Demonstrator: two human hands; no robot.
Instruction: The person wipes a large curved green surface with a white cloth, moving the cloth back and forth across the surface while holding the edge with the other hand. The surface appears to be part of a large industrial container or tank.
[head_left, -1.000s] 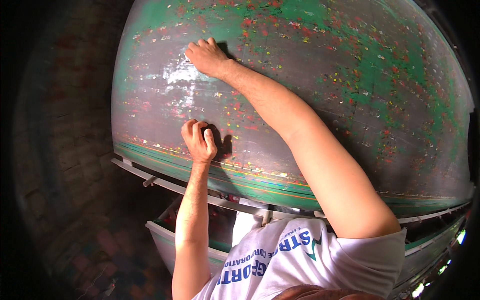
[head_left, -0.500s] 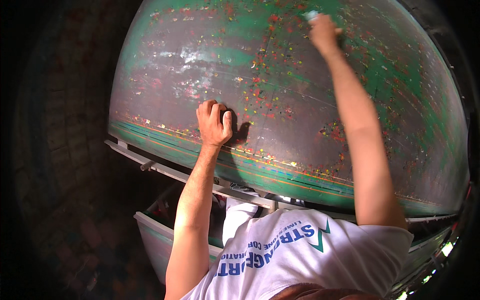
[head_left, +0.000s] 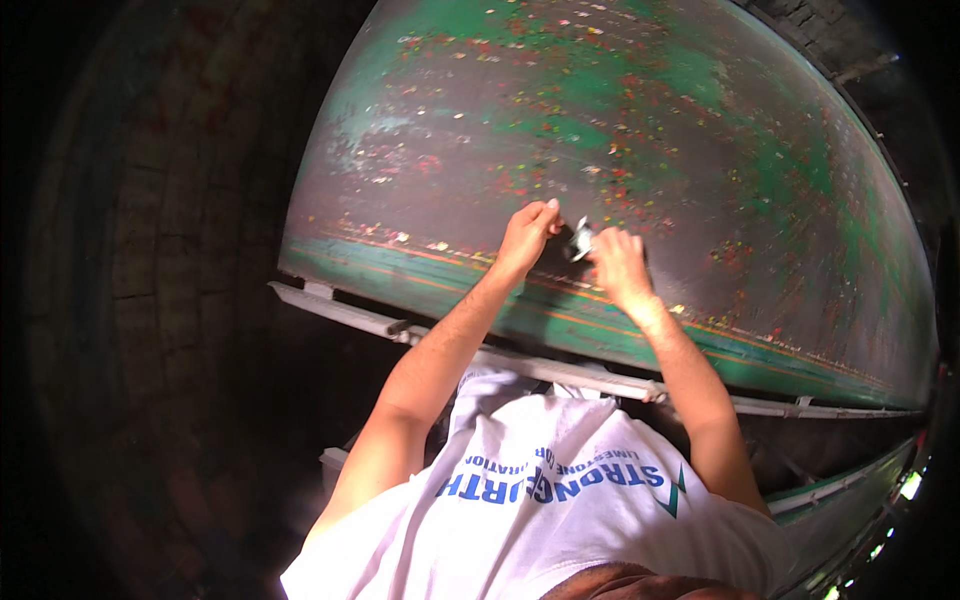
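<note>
My left hand (head_left: 528, 237) is closed, fingers and thumb drawn together, low over a broad green and dark-grey table (head_left: 470, 150) stained with paint specks. Whether anything is pinched in it cannot be made out. Just to its right, my right hand (head_left: 620, 262) has its fingers curled around one end of a small, shiny whitish piece (head_left: 581, 240). Motion blurs that piece, so its kind is unclear. It juts toward my left hand, with a narrow gap between. Both hands are near the table's front edge, above the orange and blue lines.
A pale rail (head_left: 345, 312) runs along the table's near side, close to my body. Below it on the right is another green-edged surface (head_left: 850, 485). A dark block wall (head_left: 150, 260) stands to the left.
My right hand has come from the far side of the table back toward me with the whitish piece. My left hand has closed and come beside it. The view has shifted.
</note>
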